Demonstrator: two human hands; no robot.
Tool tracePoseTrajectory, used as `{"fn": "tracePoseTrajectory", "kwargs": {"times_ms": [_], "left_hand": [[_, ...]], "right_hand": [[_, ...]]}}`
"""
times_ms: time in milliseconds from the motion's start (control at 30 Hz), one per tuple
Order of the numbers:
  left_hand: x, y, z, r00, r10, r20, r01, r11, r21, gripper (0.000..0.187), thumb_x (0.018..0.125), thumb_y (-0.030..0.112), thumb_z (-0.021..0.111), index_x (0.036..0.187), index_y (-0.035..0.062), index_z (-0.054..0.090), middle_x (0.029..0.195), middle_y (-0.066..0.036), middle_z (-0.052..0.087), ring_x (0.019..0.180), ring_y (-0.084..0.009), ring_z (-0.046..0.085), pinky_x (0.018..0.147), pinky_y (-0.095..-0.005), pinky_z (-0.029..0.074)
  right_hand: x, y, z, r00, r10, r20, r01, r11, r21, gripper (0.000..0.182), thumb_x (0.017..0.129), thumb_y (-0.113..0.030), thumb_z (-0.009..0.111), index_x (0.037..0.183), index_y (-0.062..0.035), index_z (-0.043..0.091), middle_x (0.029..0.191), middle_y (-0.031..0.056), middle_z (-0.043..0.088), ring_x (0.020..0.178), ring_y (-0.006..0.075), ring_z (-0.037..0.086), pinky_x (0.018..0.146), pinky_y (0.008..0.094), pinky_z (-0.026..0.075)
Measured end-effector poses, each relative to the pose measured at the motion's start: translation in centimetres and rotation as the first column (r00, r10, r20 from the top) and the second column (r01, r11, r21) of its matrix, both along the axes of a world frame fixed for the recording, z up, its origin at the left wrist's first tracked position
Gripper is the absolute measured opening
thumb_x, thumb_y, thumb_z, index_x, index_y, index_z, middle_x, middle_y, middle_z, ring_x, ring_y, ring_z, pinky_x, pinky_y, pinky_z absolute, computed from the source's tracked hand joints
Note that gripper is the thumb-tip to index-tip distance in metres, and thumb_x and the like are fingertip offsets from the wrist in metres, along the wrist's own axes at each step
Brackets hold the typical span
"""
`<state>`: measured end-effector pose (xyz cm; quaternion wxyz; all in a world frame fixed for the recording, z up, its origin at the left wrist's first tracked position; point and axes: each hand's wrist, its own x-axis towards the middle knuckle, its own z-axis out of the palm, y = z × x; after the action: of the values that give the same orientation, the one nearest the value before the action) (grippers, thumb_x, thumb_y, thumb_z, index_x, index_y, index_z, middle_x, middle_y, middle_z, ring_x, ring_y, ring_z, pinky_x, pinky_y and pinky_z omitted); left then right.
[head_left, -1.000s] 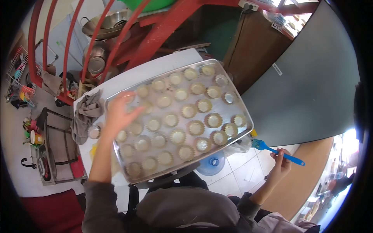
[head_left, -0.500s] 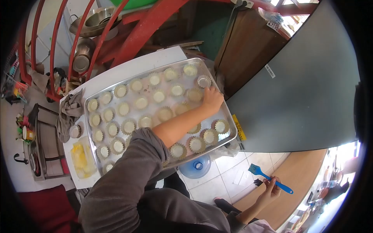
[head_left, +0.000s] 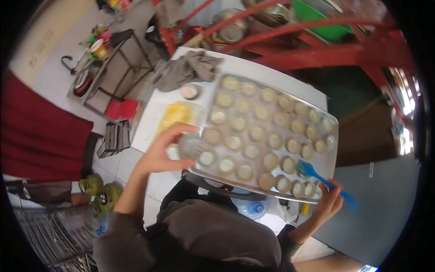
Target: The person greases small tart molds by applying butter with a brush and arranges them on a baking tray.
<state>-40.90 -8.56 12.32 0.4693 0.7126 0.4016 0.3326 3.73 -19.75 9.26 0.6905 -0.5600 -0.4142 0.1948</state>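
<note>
My left hand [head_left: 158, 152] has its thumb and fingers curved around a blurred, grey, round fluted tart tin [head_left: 189, 146], at the tray's near left corner. Pinched in my right hand [head_left: 329, 204] is a blue pastry brush [head_left: 308, 169], its bristles over the tray's near right side. A large metal baking tray [head_left: 337, 156] lies on the white table, bearing rows of small fluted tart tins [head_left: 258, 133]. Beside the tray's left edge is a clear container of yellow fat [head_left: 173, 116], partly behind my left fingers. More fluted tins [head_left: 190, 91] stand behind it.
A grey cloth [head_left: 188, 70] lies crumpled at the back left of the white table [head_left: 281, 75]. Red railings [head_left: 312, 54] run behind the table. A grey panel [head_left: 376, 204] stands at the right, and a blue water bottle [head_left: 251, 208] sits below the tray's near edge.
My left hand has moved from the tray's far right corner to its near left, now holding a tin. My right hand has brought the brush over the tray. The view has swung left.
</note>
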Motion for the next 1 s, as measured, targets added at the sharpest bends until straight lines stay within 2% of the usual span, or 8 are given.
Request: {"fn": "tracePoseTrajectory", "kwargs": {"times_ms": [133,267,433,533,733,833,933,1000], "left_hand": [[-14.1,-3.8,-6.0,0.831,0.539,-0.141,-0.54,0.841,0.031,0.075,0.061,0.011,0.081,0.126,0.0019,0.045,0.115,-0.009,0.054,0.096,-0.0167,0.057,0.085,-0.0307,0.045],[-19.5,-3.9,-11.1,0.799,0.555,-0.232,-0.537,0.832,0.141,0.07,0.058,0.014,0.082,0.12,0.005,0.05,0.11,-0.01,0.056,0.095,-0.0215,0.058,0.083,-0.0331,0.046],[-18.4,-0.9,-14.3,0.83,0.496,-0.253,-0.4,0.848,0.349,0.066,0.057,0.018,0.081,0.116,0.0085,0.053,0.109,-0.011,0.056,0.1,-0.0301,0.056,0.081,-0.0382,0.046],[-17.5,0.0,-14.9,0.816,0.468,-0.34,-0.323,0.856,0.404,0.072,0.055,0.022,0.082,0.12,0.0098,0.053,0.111,-0.013,0.055,0.101,-0.0328,0.055,0.082,-0.0393,0.045],[-17.9,0.3,-14.4,0.852,0.435,-0.291,-0.346,0.885,0.31,0.081,0.056,0.027,0.082,0.127,0.0088,0.049,0.119,-0.01,0.052,0.112,-0.0279,0.048,0.091,-0.0408,0.034],[-18.4,0.2,-16.7,0.857,0.451,-0.249,-0.37,0.876,0.31,0.08,0.056,0.027,0.082,0.126,0.0061,0.049,0.116,-0.009,0.053,0.109,-0.0273,0.049,0.089,-0.0405,0.035],[-18.1,0.2,-17.4,0.844,0.476,-0.245,-0.383,0.856,0.346,0.074,0.056,0.025,0.083,0.12,0.0045,0.051,0.11,-0.01,0.056,0.103,-0.0273,0.052,0.083,-0.04,0.038],[-17.9,0.4,-16.7,0.825,0.524,-0.211,-0.394,0.801,0.45,0.063,0.054,0.02,0.083,0.108,0.0039,0.054,0.103,-0.012,0.06,0.091,-0.0287,0.057,0.076,-0.0395,0.044]], "right_hand": [[-15.8,10.0,2.3,0.919,0.394,0.016,-0.392,0.918,-0.062,0.021,0.095,-0.01,0.049,0.093,0.0072,0.06,0.087,0.0133,0.063,0.071,0.0215,0.066,0.068,0.0292,0.055],[-29.2,17.1,0.4,0.793,0.609,0.017,-0.606,0.792,-0.076,0.013,0.091,-0.003,0.055,0.092,0.0091,0.06,0.083,0.0113,0.065,0.074,0.0182,0.067,0.066,0.027,0.055],[-38.3,22.7,-4.0,0.784,0.405,0.47,-0.303,0.911,-0.279,0.015,0.083,-0.008,0.062,0.082,0.0073,0.061,0.071,0.0171,0.062,0.06,0.0273,0.063,0.056,0.0349,0.05],[-40.4,23.5,-7.0,0.761,0.275,0.588,-0.178,0.96,-0.217,0.017,0.081,-0.011,0.063,0.078,0.0057,0.061,0.068,0.0193,0.059,0.056,0.0323,0.059,0.054,0.0393,0.047],[-40.9,22.8,-6.3,0.893,0.287,0.348,-0.161,0.924,-0.347,0.017,0.083,-0.01,0.061,0.079,0.0061,0.061,0.07,0.0169,0.063,0.058,0.0277,0.063,0.056,0.0361,0.048],[-40.7,22.7,-7.6,0.841,0.301,0.449,-0.157,0.931,-0.33,0.02,0.088,-0.013,0.058,0.088,0.0068,0.061,0.064,0.0103,0.064,0.061,0.0171,0.068,0.055,0.0259,0.052],[-41.3,22.3,-9.0,0.842,0.294,0.453,-0.16,0.937,-0.312,0.021,0.089,-0.013,0.057,0.089,0.0081,0.059,0.068,0.0123,0.064,0.062,0.0198,0.067,0.057,0.0271,0.054],[-41.2,22.6,-9.3,0.951,0.288,0.111,-0.235,0.907,-0.348,0.019,0.088,-0.01,0.055,0.087,0.0092,0.059,0.07,0.0139,0.063,0.063,0.0212,0.065,0.06,0.0285,0.055]]}}
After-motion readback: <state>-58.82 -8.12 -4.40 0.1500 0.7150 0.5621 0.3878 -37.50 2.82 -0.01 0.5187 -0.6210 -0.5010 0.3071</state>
